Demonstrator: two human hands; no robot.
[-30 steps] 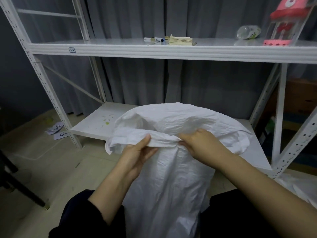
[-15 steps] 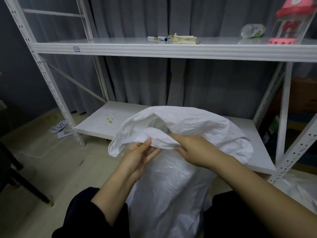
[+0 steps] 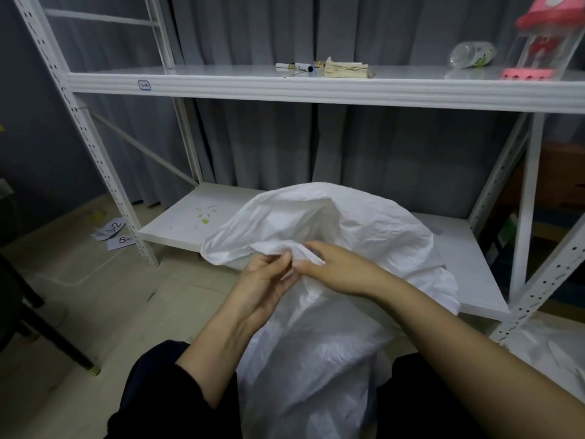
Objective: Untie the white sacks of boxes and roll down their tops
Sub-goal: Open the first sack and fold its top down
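White sack (image 3: 316,343) is stood on the floor before the shelf rack (image 3: 253,90), its rumpled top edge pinched in the grip of left hand (image 3: 262,280) and right hand (image 3: 342,270).

Both hands meeting at centre, left hand (image 3: 262,280) fingers pinching, right hand (image 3: 340,272) curled

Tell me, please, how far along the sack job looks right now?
Done: the white sack looks untied, its mouth loose. In hand: the left hand and right hand hold its near rim, bunched. Left: rolling the top down; a second white sack lies at right, its state unclear.
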